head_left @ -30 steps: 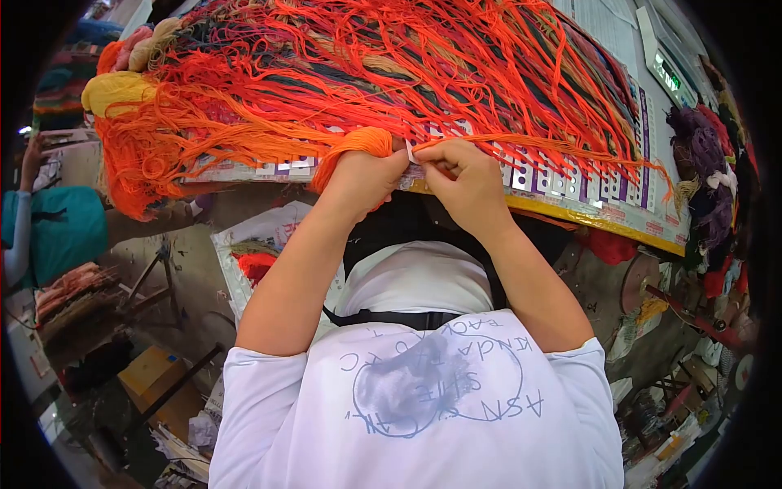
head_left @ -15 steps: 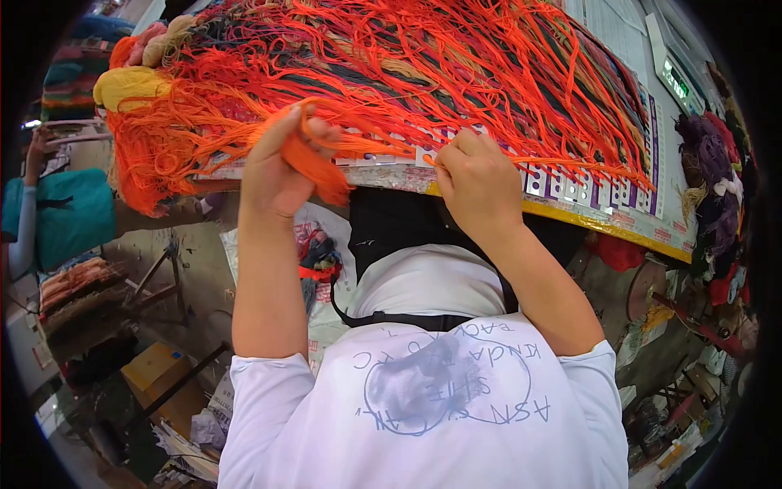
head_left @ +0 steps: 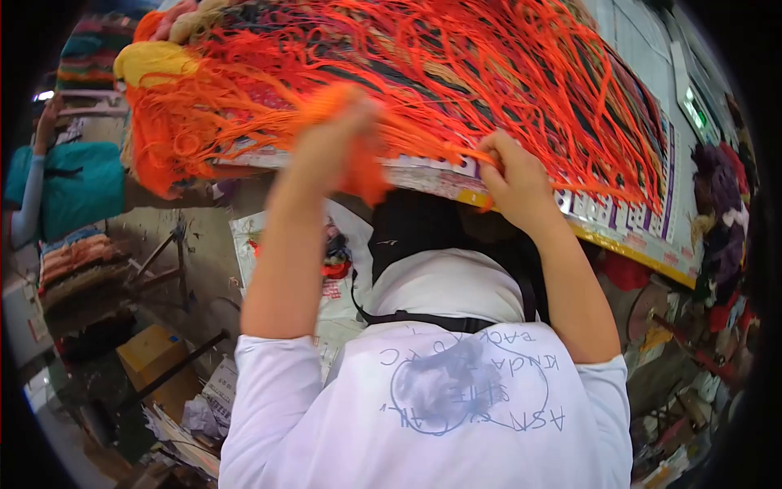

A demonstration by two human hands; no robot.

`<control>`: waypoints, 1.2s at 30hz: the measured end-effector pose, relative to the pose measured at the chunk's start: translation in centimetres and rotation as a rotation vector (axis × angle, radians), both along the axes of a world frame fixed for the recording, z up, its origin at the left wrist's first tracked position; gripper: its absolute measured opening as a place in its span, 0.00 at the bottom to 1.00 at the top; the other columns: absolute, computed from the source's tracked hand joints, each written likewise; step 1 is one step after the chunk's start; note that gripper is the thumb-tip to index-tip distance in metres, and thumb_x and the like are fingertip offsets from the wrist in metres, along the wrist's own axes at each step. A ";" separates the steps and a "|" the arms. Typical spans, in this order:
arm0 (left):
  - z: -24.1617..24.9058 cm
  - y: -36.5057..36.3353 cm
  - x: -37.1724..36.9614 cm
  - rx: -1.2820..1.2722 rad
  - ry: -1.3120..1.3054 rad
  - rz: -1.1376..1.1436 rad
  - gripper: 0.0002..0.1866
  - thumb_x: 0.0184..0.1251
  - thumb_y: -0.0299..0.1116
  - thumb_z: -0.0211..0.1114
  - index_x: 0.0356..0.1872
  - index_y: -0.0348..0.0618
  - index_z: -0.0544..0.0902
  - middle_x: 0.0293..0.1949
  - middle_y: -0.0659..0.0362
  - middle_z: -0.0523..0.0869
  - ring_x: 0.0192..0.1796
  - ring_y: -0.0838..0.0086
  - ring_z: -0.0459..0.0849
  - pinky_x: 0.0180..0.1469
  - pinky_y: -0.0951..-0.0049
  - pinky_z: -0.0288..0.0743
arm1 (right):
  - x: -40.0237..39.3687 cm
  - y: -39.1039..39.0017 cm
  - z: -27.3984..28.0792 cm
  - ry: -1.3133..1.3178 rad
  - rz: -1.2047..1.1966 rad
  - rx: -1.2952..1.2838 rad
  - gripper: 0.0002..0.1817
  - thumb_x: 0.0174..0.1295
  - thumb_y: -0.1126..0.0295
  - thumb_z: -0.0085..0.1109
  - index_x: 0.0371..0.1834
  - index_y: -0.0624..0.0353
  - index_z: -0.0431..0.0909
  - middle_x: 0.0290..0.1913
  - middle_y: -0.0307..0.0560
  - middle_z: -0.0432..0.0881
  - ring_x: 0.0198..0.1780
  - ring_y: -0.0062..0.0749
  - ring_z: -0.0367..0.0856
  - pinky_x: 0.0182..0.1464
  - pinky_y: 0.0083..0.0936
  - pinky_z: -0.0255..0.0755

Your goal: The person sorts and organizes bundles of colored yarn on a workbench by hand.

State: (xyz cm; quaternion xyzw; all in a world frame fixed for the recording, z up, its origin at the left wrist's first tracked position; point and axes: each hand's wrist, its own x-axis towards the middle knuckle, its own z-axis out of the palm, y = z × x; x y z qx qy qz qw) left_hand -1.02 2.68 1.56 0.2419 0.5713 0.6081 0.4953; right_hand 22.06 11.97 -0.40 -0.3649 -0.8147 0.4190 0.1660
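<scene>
My left hand (head_left: 338, 134), smeared by motion, holds a bundle of orange yarn (head_left: 368, 175) whose loose end hangs below the wrist at the table's front edge. My right hand (head_left: 520, 181) pinches orange strands between thumb and fingers, close to a row of white cards with punched holes (head_left: 580, 204). Orange strands run between my two hands. Beyond them, long orange, black, tan and dark red yarns (head_left: 440, 73) lie spread over the table, several threaded through the cards' holes.
Yellow yarn (head_left: 155, 65) lies at the table's left end. A device with a lit green display (head_left: 696, 110) stands at the right, above hanging dark yarns (head_left: 721, 187). Another person's arm (head_left: 28, 212), a cardboard box (head_left: 159, 363) and stacked textiles (head_left: 77, 273) are at left.
My left hand has swung right and slightly up with the orange yarn bundle. My right hand has shifted a little right, still pinching strands. The whole view has shifted slightly.
</scene>
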 end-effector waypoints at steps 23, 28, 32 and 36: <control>4.4 -4.8 8.6 0.129 -0.230 -0.391 0.20 0.72 0.38 0.50 0.54 0.34 0.76 0.66 0.46 0.65 0.65 0.66 0.67 0.61 0.70 0.66 | 2.6 -7.8 4.7 0.465 0.035 -0.159 0.18 0.53 0.74 0.65 0.48 0.59 0.76 0.35 0.40 0.76 0.33 0.21 0.75 0.37 0.19 0.69; 3.8 -5.0 10.6 0.146 -0.351 -0.371 0.21 0.72 0.38 0.48 0.56 0.31 0.75 0.66 0.47 0.65 0.65 0.64 0.67 0.65 0.66 0.59 | 2.3 -8.7 3.8 0.531 0.000 -0.389 0.09 0.56 0.76 0.62 0.39 0.63 0.79 0.37 0.43 0.79 0.37 0.23 0.76 0.40 0.20 0.71; 3.4 -5.3 10.1 0.123 -0.366 -0.390 0.24 0.71 0.38 0.47 0.58 0.26 0.71 0.65 0.43 0.67 0.66 0.61 0.67 0.67 0.63 0.58 | 2.7 -8.7 3.0 0.566 -0.036 -0.515 0.05 0.56 0.75 0.62 0.33 0.65 0.80 0.33 0.42 0.78 0.31 0.21 0.73 0.36 0.18 0.68; 3.6 -5.5 9.2 0.044 -0.277 -0.323 0.18 0.66 0.29 0.55 0.54 0.28 0.75 0.52 0.49 0.79 0.51 0.70 0.78 0.55 0.70 0.69 | 2.9 -8.4 3.2 0.633 -0.134 -0.873 0.07 0.63 0.72 0.56 0.35 0.66 0.80 0.32 0.39 0.80 0.35 0.18 0.76 0.39 0.16 0.69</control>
